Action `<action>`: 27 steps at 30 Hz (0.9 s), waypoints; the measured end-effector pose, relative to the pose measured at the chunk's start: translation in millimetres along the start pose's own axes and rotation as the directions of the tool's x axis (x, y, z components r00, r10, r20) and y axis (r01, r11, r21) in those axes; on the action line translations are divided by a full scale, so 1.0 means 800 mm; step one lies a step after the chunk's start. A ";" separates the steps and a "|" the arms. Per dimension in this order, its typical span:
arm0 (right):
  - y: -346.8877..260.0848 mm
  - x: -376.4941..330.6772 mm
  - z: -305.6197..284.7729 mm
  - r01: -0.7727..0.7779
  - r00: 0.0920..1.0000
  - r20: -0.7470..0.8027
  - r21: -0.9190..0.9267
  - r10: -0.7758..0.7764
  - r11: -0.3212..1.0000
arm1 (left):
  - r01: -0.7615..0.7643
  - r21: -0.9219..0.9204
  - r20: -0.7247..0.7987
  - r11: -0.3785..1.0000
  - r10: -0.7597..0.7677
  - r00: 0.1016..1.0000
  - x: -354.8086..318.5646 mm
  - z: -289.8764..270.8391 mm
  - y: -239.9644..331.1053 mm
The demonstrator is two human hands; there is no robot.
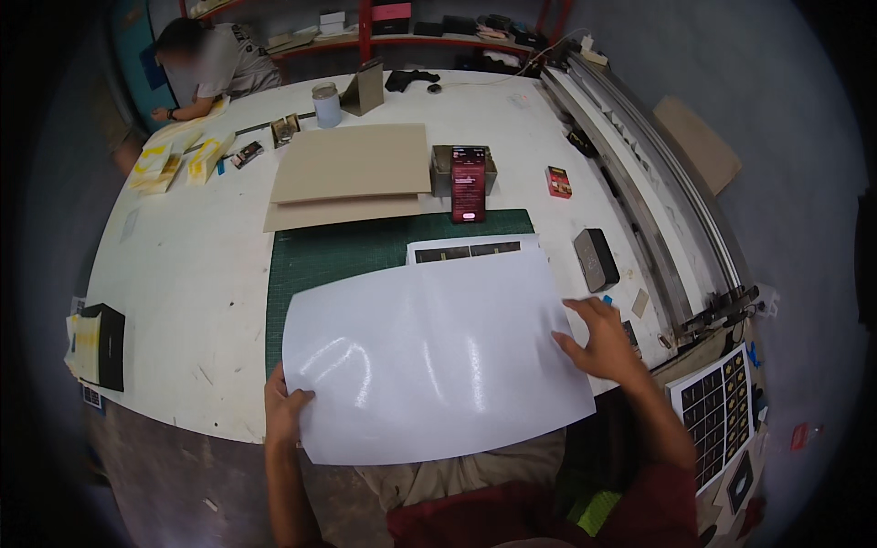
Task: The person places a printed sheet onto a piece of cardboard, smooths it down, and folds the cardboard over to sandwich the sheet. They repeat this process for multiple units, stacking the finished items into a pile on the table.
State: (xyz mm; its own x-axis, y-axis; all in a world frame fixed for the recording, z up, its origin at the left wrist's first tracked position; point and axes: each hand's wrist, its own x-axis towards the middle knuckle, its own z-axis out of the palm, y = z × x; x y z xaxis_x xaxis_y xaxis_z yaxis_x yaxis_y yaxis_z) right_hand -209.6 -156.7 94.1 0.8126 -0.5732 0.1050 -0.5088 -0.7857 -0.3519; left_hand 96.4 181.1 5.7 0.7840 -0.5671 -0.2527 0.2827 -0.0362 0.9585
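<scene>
Apparent positioning step: left hand (285, 408) pinches white sheet (438, 356) at left edge; right hand (606, 342) spread at right edge. Next move likely needs level support.

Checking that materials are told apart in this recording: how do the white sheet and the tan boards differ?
The white sheet is glossy, with bright reflections; the tan boards look matt. The white sheet curves, its left edge gripped by the left hand and the right hand at its right edge; the tan boards lie stacked, with neither hand on them. Both have plain visible faces.
</scene>
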 end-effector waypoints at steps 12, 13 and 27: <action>0.023 -0.005 0.085 -0.094 0.963 -0.212 0.321 0.168 0.942 | -0.026 0.158 -0.067 0.987 0.037 0.997 0.037 0.003 0.030; 0.020 -0.006 0.085 -0.111 0.964 -0.202 0.288 0.173 0.951 | -0.014 0.167 -0.063 0.986 0.024 0.998 0.037 0.005 0.031; -0.084 0.116 0.072 0.256 0.921 -0.297 -0.024 -0.251 0.966 | 0.004 0.198 -0.029 0.980 0.002 1.000 0.047 -0.022 0.012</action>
State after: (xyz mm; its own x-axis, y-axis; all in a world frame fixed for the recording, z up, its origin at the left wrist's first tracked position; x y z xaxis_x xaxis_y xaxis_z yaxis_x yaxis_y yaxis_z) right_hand -83.3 -143.8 73.7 0.7919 -0.3997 0.4617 -0.2904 -0.9116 -0.2911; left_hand 138.0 174.0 3.4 0.8003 -0.5427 -0.2549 0.1707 -0.2013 0.9645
